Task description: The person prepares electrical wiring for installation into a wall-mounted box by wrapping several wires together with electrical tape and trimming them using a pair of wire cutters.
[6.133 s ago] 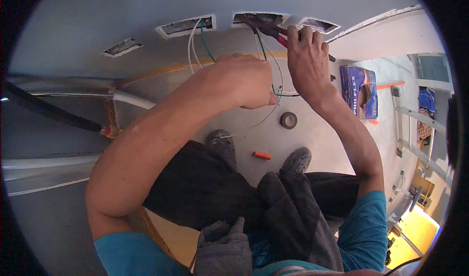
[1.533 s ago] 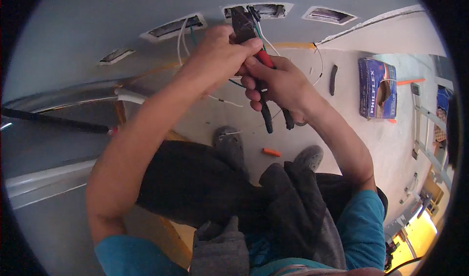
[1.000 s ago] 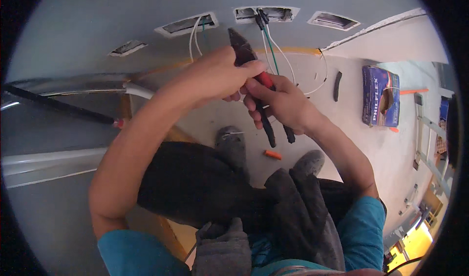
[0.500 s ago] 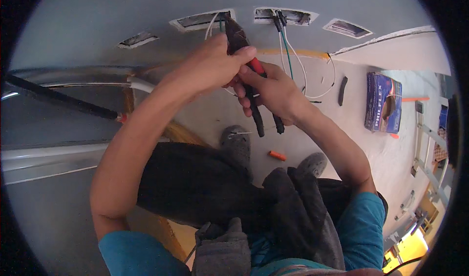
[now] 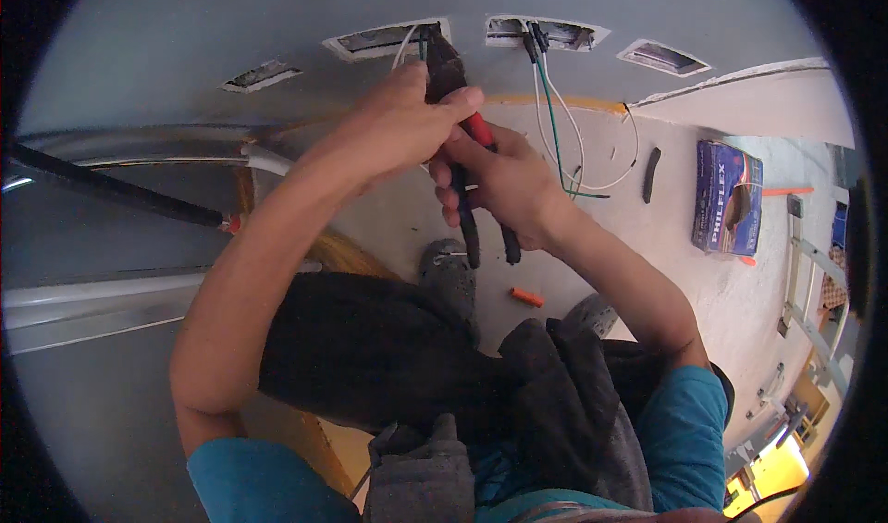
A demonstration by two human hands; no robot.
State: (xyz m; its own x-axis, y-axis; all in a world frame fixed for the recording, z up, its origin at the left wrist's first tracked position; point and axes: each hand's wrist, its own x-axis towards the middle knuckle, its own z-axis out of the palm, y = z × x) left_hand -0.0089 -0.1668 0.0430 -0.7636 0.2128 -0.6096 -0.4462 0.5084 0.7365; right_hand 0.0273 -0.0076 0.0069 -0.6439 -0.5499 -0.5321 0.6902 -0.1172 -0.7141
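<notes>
Black-and-red pliers (image 5: 447, 68) reach up to a rectangular wall opening (image 5: 361, 44), where white and green wires (image 5: 405, 42) come out. My left hand (image 5: 421, 111) is closed on the upper part of the pliers, its thumb across them; some of its fingers are hidden. Lower down, my right hand (image 5: 504, 185) grips the pliers' handles, which point toward me. In the opening to the right (image 5: 504, 33), white and green wires have black-wrapped upper parts (image 5: 541, 42) and hang in loops toward the floor. What the jaws hold, if anything, cannot be made out.
A blue box (image 5: 726, 195) lies at the right, near a black strip (image 5: 650, 173) and an aluminium ladder (image 5: 814, 264). An orange tube (image 5: 525, 296) lies by my shoes. A black hose (image 5: 116, 190) and white pipes (image 5: 92, 310) run at the left, near straw bristles (image 5: 347, 259).
The pliers and both hands moved from the middle opening to the one on its left. My left hand, lower and apart six seconds ago, now holds the pliers with my right.
</notes>
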